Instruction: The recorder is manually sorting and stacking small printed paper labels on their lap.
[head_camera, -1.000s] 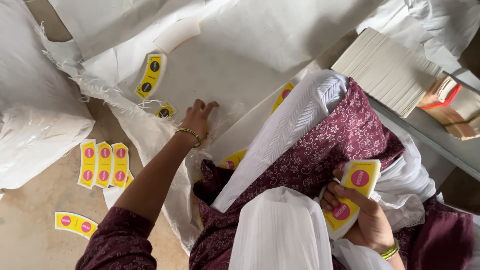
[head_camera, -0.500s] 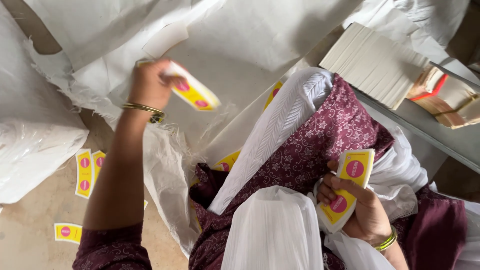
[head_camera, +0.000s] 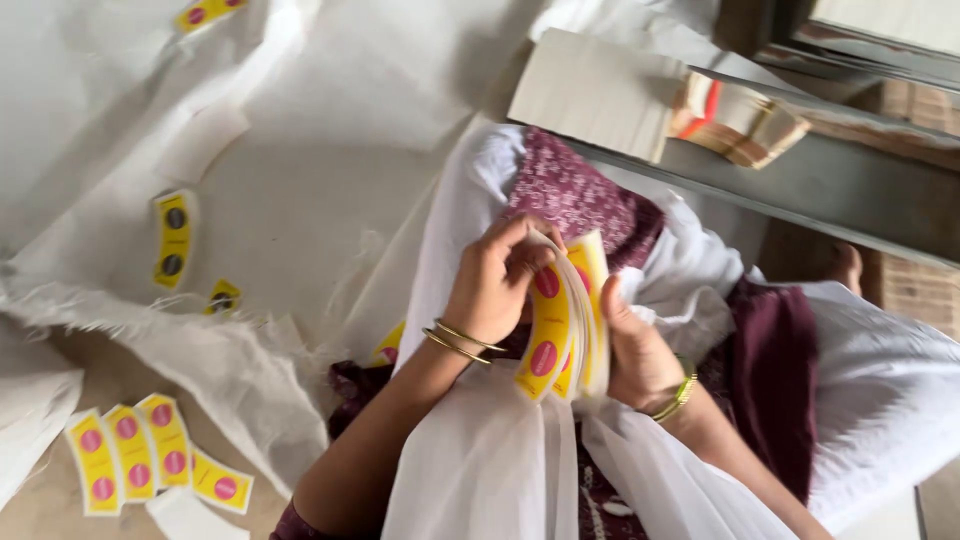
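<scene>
Both hands meet over the lap, clamped on the same stack of yellow sticker strips (head_camera: 560, 320). The left hand (head_camera: 495, 280) grips the stack from its near side, fingers curled over the top edge, two thin bangles at the wrist. The right hand (head_camera: 635, 355) backs the stack from the other side, thumb pressed along its edge; the rest of its fingers are hidden behind the strips, so I can't tell how they lie. The strips stand nearly upright and bow outward, pink round dots showing on the front one.

Under the stack lies white cloth (head_camera: 500, 470) spread over a maroon patterned garment (head_camera: 580, 195). Well left of the stack, a single yellow strip with dark dots (head_camera: 172, 240) rests on the white woven sheeting (head_camera: 300, 120), with a smaller piece (head_camera: 222, 298) just below it. Far to the lower left of the stack, a fan of yellow strips with pink dots (head_camera: 140, 462) sits on the bare floor. Above and right of the stack, a pale flat board (head_camera: 595, 95) leans by a grey metal rail (head_camera: 800, 185).
</scene>
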